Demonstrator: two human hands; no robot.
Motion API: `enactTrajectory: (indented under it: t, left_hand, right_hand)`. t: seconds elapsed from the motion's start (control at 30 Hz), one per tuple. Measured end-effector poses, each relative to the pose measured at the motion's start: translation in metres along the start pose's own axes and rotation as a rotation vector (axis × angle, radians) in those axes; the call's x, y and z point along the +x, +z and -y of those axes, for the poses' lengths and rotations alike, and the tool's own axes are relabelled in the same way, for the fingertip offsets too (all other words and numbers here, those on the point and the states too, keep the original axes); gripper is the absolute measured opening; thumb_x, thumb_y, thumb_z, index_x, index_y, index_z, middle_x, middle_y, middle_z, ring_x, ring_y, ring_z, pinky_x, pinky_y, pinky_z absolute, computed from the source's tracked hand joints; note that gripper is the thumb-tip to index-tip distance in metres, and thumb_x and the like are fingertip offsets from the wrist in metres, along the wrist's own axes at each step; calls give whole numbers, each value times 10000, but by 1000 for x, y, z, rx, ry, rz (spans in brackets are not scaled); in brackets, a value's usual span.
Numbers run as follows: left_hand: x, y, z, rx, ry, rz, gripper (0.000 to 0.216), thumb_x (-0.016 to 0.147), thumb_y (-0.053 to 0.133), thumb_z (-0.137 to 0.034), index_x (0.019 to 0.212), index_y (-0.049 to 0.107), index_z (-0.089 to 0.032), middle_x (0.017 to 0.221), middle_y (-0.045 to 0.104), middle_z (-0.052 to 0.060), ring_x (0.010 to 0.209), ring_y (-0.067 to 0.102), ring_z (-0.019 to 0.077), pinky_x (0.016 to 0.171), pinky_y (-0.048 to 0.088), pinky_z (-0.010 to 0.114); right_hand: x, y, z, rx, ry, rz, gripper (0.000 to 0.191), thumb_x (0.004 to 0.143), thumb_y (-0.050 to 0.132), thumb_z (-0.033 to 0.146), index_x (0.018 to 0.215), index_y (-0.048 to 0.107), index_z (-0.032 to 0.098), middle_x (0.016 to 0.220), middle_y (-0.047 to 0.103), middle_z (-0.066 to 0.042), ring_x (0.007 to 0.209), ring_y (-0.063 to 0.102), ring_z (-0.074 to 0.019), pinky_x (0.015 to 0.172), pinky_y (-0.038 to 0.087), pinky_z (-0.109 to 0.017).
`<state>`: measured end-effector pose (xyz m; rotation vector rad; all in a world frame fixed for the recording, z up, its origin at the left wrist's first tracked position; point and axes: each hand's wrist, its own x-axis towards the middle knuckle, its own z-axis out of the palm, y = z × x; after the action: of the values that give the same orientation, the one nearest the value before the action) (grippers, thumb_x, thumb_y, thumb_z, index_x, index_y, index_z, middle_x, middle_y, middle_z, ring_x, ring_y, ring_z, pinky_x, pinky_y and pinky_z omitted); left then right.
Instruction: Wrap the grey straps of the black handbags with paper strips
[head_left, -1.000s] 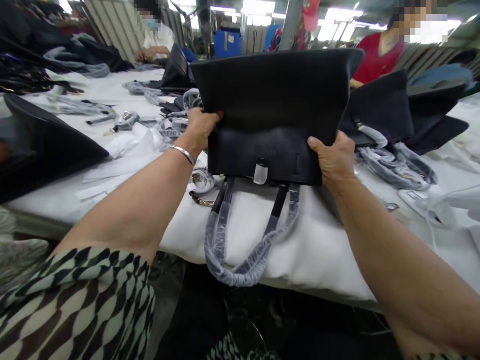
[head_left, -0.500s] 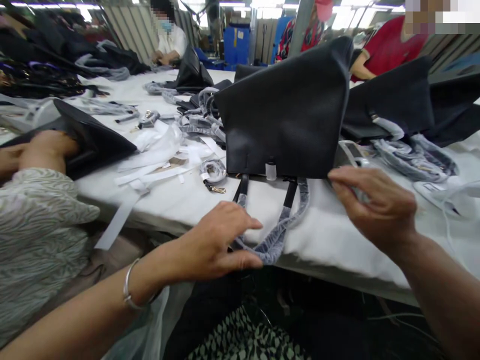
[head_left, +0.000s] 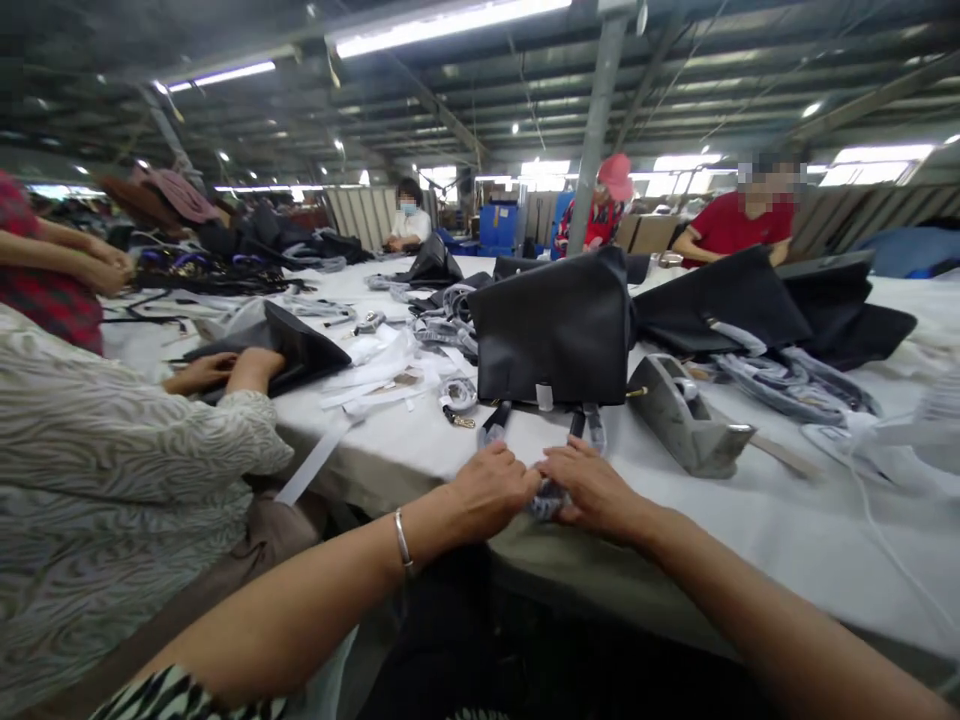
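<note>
A black handbag lies upside down at the table edge, its handles toward me. Clear plastic film wraps the handles, which hang slightly over the edge. My left hand is closed around the handles on the left. Close beside it, my right hand grips them from the right, the fingers of both hands almost meeting. A white tab shows on the bag's near edge. Left of the bag lies a coiled, wrapped strap with a gold clasp.
A grey tape dispenser stands right of the bag. More black bags and wrapped handles lie beyond it. White paper strips are strewn to the left. A co-worker's hands work inside another black bag. Other people stand around the table.
My right hand has come down and left from beside the bag onto the handles. My left hand has closed on them. The view has tilted upward.
</note>
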<state>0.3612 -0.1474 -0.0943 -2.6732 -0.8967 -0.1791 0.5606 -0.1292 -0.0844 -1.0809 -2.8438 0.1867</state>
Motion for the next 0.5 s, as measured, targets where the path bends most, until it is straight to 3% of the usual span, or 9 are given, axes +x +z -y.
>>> enactTrajectory:
  t: [0.07, 0.17, 0.27, 0.4, 0.5]
  left_hand:
    - [-7, -4, 11, 6, -5, 32, 99, 824, 516, -140, 921, 532, -154, 756, 664, 67, 668, 611, 216, 750, 429, 365]
    - [-17, -4, 25, -21, -19, 138, 198, 789, 595, -223, 960, 516, -162, 701, 669, 52, 601, 610, 214, 729, 448, 356]
    - [-27, 3, 39, -36, -16, 152, 198, 791, 608, -267, 923, 504, -163, 687, 659, 59, 608, 613, 227, 694, 460, 348]
    - [-38, 17, 61, -75, 26, -12, 92, 832, 526, -245, 837, 463, -179, 648, 619, 47, 581, 590, 218, 657, 453, 348]
    - [-41, 24, 75, -114, 87, -115, 62, 828, 469, -203, 788, 422, -196, 621, 586, 22, 549, 559, 191, 654, 436, 342]
  right_hand:
    - [19, -14, 1, 55, 18, 176, 230, 739, 689, 338, 935, 715, 219, 841, 715, -29, 873, 647, -211, 879, 436, -336]
    - [36, -26, -12, 19, 44, 346, 196, 703, 727, 394, 800, 722, 224, 705, 682, -16, 717, 628, -193, 642, 407, -262]
    - [44, -27, -51, -138, -16, 302, 152, 746, 706, 348, 790, 716, 203, 741, 686, -47, 781, 621, -211, 693, 402, -276]
    - [56, -30, -112, -281, -150, 225, 112, 813, 587, 158, 772, 691, 171, 794, 688, -71, 809, 598, -190, 796, 405, -291]
    - [65, -35, -131, -356, -204, 238, 186, 808, 522, 76, 751, 681, 155, 797, 688, -81, 775, 588, -186, 812, 420, -317]
